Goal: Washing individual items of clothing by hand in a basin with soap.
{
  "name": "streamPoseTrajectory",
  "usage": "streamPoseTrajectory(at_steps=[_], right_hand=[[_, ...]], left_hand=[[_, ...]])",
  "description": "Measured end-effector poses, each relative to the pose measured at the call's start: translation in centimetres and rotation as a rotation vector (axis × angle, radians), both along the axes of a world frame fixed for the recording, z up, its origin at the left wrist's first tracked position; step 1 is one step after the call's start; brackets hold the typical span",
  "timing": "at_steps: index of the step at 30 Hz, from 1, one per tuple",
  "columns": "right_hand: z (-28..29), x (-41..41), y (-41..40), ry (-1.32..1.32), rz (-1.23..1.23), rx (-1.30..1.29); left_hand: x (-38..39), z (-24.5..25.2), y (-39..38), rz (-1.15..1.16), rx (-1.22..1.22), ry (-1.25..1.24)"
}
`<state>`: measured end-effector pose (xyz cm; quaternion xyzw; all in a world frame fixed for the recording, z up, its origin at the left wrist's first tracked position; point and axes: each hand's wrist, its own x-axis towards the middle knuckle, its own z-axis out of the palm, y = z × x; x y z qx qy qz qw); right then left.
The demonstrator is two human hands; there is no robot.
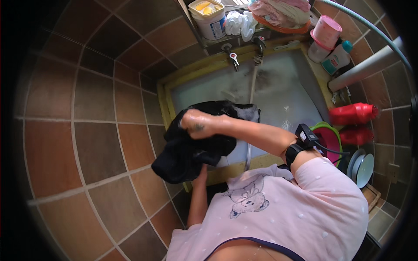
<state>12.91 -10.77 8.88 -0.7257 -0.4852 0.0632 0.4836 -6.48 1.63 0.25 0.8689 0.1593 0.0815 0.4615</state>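
A wet black garment (192,156) is bunched over the near left of a water-filled sink (281,84), with pale foam on its right part. My right hand (197,124), wet and curled, grips the top of the cloth; its fingertips are hidden. My left hand (203,171) reaches up from below, and the hanging cloth covers all but the wrist area. Cloudy water lies under and beyond the garment. A pale hose (253,81) runs down from the right tap (259,49) across the sink.
A second tap (233,57) juts over the sink. Along the back ledge stand a white tub (209,24), white gloves (241,24) and an orange basin (284,26) of cloths. Bottles, including a red one (352,113), line the right side. A tiled wall (98,143) rises close on the left.
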Motion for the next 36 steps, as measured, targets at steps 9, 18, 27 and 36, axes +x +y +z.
streamPoseTrajectory(at_steps=[9,18,27,36], right_hand=[[0.8,3.0,2.8,-0.038,0.1,0.224],[-24.7,7.3,1.0,0.471,-0.226,-0.329],[-35.5,18.0,-4.2,0.111,-0.924,-0.665],[-46.4,16.9,-23.3,0.454,-1.207,-0.343]], left_hand=[[2.3,-3.4,1.3,-0.065,0.126,0.116],[8.3,-11.6,4.8,-0.459,0.065,0.844],[26.6,-12.4,3.1,-0.259,0.337,0.116],[34.0,-18.4,-6.4,-0.329,0.365,0.862]])
